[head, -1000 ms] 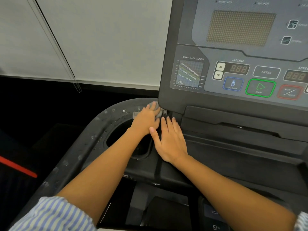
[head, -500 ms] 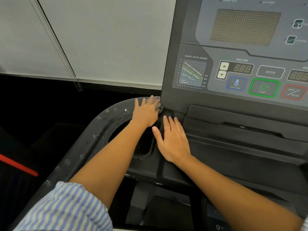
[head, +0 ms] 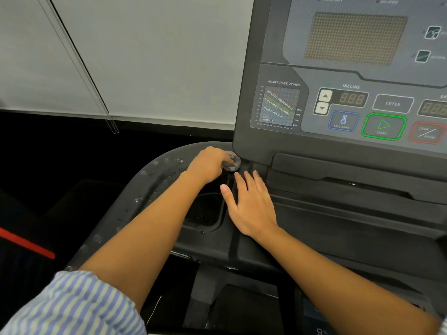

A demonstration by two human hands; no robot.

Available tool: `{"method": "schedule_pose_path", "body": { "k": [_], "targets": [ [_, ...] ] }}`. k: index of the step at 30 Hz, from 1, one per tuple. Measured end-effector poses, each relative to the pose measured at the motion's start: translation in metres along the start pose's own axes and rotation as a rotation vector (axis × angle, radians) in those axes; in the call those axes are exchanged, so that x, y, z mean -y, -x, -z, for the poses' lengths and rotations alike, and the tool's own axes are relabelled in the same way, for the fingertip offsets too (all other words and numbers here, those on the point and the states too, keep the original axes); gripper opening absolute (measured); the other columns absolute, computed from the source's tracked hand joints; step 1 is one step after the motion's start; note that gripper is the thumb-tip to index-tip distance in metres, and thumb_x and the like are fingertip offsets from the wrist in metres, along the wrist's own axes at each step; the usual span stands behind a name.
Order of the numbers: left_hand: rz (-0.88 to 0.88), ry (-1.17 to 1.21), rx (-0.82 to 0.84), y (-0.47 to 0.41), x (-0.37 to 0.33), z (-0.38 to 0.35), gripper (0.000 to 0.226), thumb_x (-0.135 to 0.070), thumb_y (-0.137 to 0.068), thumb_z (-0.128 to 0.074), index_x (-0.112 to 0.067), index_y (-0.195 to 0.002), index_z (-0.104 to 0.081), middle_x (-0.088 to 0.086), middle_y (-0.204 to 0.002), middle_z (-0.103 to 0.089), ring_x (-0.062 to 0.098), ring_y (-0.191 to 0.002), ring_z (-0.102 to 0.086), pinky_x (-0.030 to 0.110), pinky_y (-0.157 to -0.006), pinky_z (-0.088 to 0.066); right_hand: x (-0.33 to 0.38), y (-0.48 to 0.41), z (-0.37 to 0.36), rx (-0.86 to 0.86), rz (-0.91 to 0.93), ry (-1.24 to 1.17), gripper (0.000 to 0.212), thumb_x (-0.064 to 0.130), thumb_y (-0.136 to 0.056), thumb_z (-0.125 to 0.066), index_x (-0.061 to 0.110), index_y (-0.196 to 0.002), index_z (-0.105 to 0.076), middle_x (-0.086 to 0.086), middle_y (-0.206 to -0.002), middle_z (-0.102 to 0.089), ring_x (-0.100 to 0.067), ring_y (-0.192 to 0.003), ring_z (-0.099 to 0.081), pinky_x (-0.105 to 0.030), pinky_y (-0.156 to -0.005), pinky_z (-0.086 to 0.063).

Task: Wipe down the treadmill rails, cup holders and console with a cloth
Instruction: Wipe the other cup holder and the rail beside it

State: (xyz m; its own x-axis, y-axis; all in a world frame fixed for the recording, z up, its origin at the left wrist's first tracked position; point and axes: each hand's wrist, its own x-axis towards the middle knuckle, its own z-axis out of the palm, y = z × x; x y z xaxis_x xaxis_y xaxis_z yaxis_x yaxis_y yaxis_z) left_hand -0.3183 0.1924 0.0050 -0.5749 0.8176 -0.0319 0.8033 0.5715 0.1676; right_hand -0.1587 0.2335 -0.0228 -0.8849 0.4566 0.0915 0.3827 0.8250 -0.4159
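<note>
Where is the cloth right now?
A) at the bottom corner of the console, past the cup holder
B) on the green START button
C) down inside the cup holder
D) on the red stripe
A: the left hand grips the grey cloth against the lower left corner of the console, just beyond the cup holder.

The treadmill's black tray [head: 150,184] curves round at its left end and runs right beneath the console [head: 314,147]. A cup holder [head: 205,212] is sunk into it. Water drops [head: 167,160] dot the left rim. A grey cloth [head: 232,163] lies bunched on the tray's far edge, touching the console's lower left corner, with the left hand [head: 209,164] curled over it. The right hand [head: 252,209] rests flat on the tray, just right of the cup holder.
</note>
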Motion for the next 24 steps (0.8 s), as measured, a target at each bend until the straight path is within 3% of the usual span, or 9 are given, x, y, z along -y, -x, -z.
{"method": "schedule_pose_path", "body": {
  "k": [4, 7, 10, 14, 19, 21, 24],
  "targets": [
    [-0.071, -0.111, -0.016, -0.001, 0.006, -0.007, 0.057, 0.004, -0.087, -0.051, -0.025, -0.135, -0.045, -0.001, -0.153, -0.026, 0.028, -0.139, -0.026, 0.044, -0.113, -0.026, 0.000, 0.000, 0.000, -0.016, 0.003, -0.004, 0.092, 0.068, -0.077, 0.006, 0.017, -0.146, -0.026, -0.008, -0.155, -0.022, -0.022, -0.146, -0.004, -0.035, -0.117, -0.003],
    [0.079, -0.108, -0.012, 0.004, 0.024, -0.003, 0.068, 0.005, -0.087, -0.050, -0.027, -0.144, -0.029, 0.007, -0.156, -0.009, 0.033, -0.143, -0.010, 0.048, -0.113, -0.023, 0.000, 0.000, 0.000, -0.017, 0.007, -0.009, 0.091, 0.068, -0.078, 0.005, 0.017, -0.145, -0.028, -0.008, -0.154, -0.024, -0.022, -0.146, -0.004, -0.035, -0.117, -0.004],
    [0.124, -0.038, -0.055, 0.007, 0.024, -0.003, 0.063, 0.005, -0.091, -0.043, -0.018, -0.146, -0.023, 0.010, -0.156, -0.008, 0.034, -0.143, -0.007, 0.043, -0.114, -0.018, 0.001, 0.000, 0.000, -0.019, 0.010, 0.004, 0.091, 0.068, -0.078, 0.005, 0.017, -0.144, -0.030, -0.008, -0.154, -0.025, -0.023, -0.146, -0.005, -0.035, -0.117, -0.004],
    [-0.047, 0.124, -0.020, 0.001, -0.002, -0.005, 0.049, -0.001, -0.095, -0.038, -0.015, -0.142, -0.033, 0.009, -0.156, -0.010, 0.034, -0.142, -0.007, 0.043, -0.117, -0.011, 0.001, 0.000, 0.000, -0.035, 0.004, -0.002, 0.090, 0.068, -0.079, 0.004, 0.016, -0.144, -0.031, -0.009, -0.154, -0.024, -0.023, -0.146, -0.004, -0.036, -0.117, -0.005],
    [-0.134, 0.223, -0.008, -0.004, -0.026, -0.001, 0.034, -0.006, -0.097, -0.037, -0.006, -0.131, -0.043, 0.016, -0.143, -0.030, 0.033, -0.127, -0.037, 0.034, -0.107, -0.029, 0.001, 0.000, -0.001, -0.050, -0.015, -0.028, 0.092, 0.068, -0.079, 0.001, 0.010, -0.145, -0.028, -0.008, -0.155, -0.022, -0.021, -0.146, -0.004, -0.035, -0.117, -0.006],
    [-0.131, 0.253, -0.019, -0.006, -0.026, -0.003, 0.037, -0.005, -0.097, -0.037, -0.007, -0.133, -0.040, 0.016, -0.143, -0.029, 0.033, -0.129, -0.034, 0.036, -0.110, -0.026, 0.000, -0.001, -0.001, -0.041, -0.016, -0.022, 0.093, 0.068, -0.079, 0.002, 0.009, -0.145, -0.027, -0.008, -0.155, -0.021, -0.020, -0.146, -0.002, -0.034, -0.117, -0.005],
    [-0.079, 0.179, -0.041, -0.010, -0.019, -0.005, 0.045, -0.004, -0.097, -0.035, -0.008, -0.141, -0.030, 0.015, -0.151, -0.020, 0.035, -0.141, -0.012, 0.041, -0.116, -0.009, -0.001, -0.001, -0.001, -0.034, -0.012, -0.019, 0.093, 0.068, -0.079, 0.002, 0.009, -0.145, -0.026, -0.009, -0.155, -0.020, -0.020, -0.146, -0.001, -0.035, -0.117, -0.005]
  ]
}}
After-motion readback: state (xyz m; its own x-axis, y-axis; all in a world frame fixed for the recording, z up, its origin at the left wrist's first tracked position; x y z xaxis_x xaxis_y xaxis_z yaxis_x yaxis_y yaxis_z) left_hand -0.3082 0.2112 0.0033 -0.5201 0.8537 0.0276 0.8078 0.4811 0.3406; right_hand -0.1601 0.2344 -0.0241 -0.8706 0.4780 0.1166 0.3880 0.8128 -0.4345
